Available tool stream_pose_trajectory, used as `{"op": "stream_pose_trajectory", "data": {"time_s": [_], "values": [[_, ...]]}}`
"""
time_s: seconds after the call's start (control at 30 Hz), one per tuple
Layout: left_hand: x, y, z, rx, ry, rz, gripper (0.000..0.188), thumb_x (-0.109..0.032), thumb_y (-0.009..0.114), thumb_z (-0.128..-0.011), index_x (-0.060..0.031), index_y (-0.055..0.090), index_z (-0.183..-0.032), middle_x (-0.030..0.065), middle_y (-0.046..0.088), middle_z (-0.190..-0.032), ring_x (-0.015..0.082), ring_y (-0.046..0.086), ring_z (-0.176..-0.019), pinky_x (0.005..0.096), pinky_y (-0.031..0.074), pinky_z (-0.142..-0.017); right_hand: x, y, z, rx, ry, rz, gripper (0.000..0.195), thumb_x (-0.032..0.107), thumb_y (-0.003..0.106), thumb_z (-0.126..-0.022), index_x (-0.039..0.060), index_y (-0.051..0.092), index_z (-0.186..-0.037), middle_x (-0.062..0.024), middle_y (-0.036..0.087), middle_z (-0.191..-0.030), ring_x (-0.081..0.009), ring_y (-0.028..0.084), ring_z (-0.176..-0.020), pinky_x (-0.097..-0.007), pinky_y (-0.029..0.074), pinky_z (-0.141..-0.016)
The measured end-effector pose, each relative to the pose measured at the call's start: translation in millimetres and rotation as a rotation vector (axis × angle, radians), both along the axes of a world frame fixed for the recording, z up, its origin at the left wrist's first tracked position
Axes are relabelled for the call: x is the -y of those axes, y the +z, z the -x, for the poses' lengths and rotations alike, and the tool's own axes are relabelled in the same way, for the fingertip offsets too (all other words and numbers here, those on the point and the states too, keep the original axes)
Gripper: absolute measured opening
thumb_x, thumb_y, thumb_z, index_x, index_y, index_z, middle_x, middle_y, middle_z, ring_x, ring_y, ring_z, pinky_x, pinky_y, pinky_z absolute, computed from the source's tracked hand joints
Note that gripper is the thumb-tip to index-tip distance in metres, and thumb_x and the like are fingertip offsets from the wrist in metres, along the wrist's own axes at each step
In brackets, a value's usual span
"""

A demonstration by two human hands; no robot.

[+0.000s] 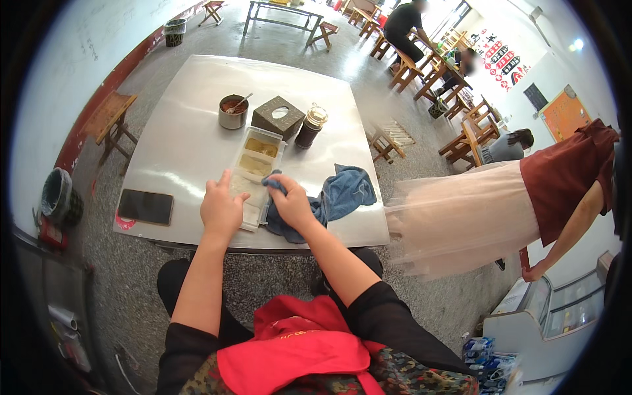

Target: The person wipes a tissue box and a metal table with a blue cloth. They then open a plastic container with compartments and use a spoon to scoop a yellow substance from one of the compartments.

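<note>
A clear plastic condiment box with several compartments lies lengthwise before me on a metal-topped table. Its two far compartments hold yellowish contents; the nearer ones look whitish. My left hand rests on the box's left edge, fingers spread. Pinched in my right hand, at the box's right edge, is part of a blue cloth. More blue cloth lies bunched on the table to the right of that hand. Whether these are one piece, I cannot tell.
Beyond the box stand a metal pot of red sauce with a spoon, a tissue box and a glass jar of dark liquid. A phone lies at the near left. A person in a long pale skirt stands close by the table's right side.
</note>
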State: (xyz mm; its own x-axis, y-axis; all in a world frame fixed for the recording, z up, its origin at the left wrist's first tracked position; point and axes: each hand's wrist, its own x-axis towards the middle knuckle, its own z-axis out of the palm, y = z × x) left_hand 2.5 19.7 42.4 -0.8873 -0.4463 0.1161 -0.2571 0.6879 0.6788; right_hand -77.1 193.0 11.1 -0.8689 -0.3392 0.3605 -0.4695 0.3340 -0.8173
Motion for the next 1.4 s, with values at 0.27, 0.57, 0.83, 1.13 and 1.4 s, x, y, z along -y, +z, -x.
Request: {"op": "stream_pose_trajectory", "data": {"time_s": [0.27, 0.57, 0.83, 1.13, 1.4], "values": [[5, -6, -2, -0.017, -0.014, -0.018, 0.068, -0.028, 0.077, -0.083, -0.0086, 0.053, -0.143, 0.0196, 0.057, -0.115, 0.0379, 0.063, -0.102, 0.0449, 0.052, -0.085, -7, 18, -75, 0.14, 0.164, -0.038, 0.02, 0.009, 0.067, -0.092, 0.0033, 0.069, -0.111, -0.0134, 0.069, -0.109, -0.0244, 0.065, -0.103, -0.0329, 0.048, -0.094], [14, -5, 0, -0.011, -0.104, -0.039, 0.071, -0.031, 0.076, -0.084, -0.0103, 0.05, -0.147, 0.0206, 0.056, -0.114, 0.0384, 0.062, -0.101, 0.0449, 0.052, -0.086, -8, 4, -11, 0.113, 0.045, 0.053, 0.022, 0.012, 0.07, -0.091, 0.0022, 0.069, -0.11, -0.0143, 0.07, -0.105, -0.0242, 0.065, -0.1, -0.0329, 0.049, -0.091], [14, -3, 1, -0.021, -0.143, -0.051, 0.07, -0.03, 0.076, -0.085, -0.0101, 0.05, -0.147, 0.0201, 0.055, -0.112, 0.037, 0.063, -0.097, 0.0447, 0.052, -0.082, -7, -12, 113, 0.016, -0.099, 0.071, 0.019, 0.012, 0.067, -0.093, 0.004, 0.07, -0.109, -0.0129, 0.071, -0.099, -0.0207, 0.067, -0.092, -0.0313, 0.05, -0.084], [7, 2, -3, -0.019, -0.035, -0.044, 0.067, -0.027, 0.078, -0.082, -0.0105, 0.055, -0.142, 0.018, 0.057, -0.109, 0.037, 0.064, -0.096, 0.0453, 0.052, -0.081, 1, 0, 40, 0.147, 0.014, 0.035, 0.021, 0.009, 0.061, -0.094, 0.0058, 0.066, -0.114, -0.0098, 0.07, -0.1, -0.0174, 0.064, -0.095, -0.03, 0.049, -0.087], [8, -2, 3, 0.0, -0.011, -0.013, 0.064, -0.027, 0.079, -0.081, -0.0131, 0.058, -0.14, 0.0188, 0.058, -0.112, 0.0382, 0.064, -0.099, 0.046, 0.052, -0.084, -7, 21, -53, 0.252, 0.222, -0.01, 0.027, 0.018, 0.067, -0.097, 0.0051, 0.063, -0.12, -0.0097, 0.07, -0.108, -0.0159, 0.064, -0.099, -0.0307, 0.049, -0.092]]}}
